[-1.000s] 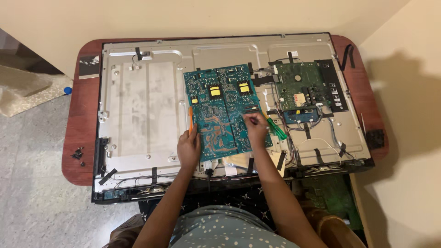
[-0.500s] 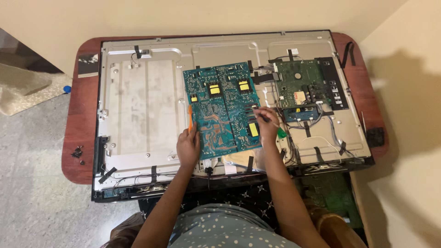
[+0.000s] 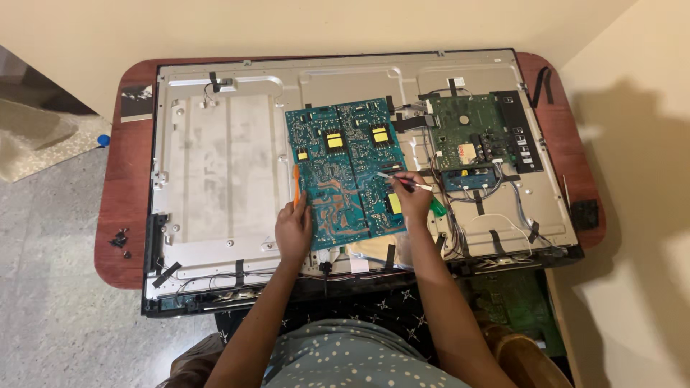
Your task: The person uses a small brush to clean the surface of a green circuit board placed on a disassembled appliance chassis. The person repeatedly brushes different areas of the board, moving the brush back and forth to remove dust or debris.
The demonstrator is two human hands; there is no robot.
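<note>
Table (image 3: 122, 215): covered edge to edge by an opened panel (image 3: 215, 165). Teal board (image 3: 345, 172): laid mid-panel, tilted. Green board (image 3: 467, 136): fixed toward the right edge. Left hand (image 3: 293, 231): pressed on the teal board's lower left corner, an orange tool (image 3: 295, 185) held. Right hand (image 3: 413, 201): closed on a screwdriver (image 3: 406, 182), tip on the teal board.
</note>
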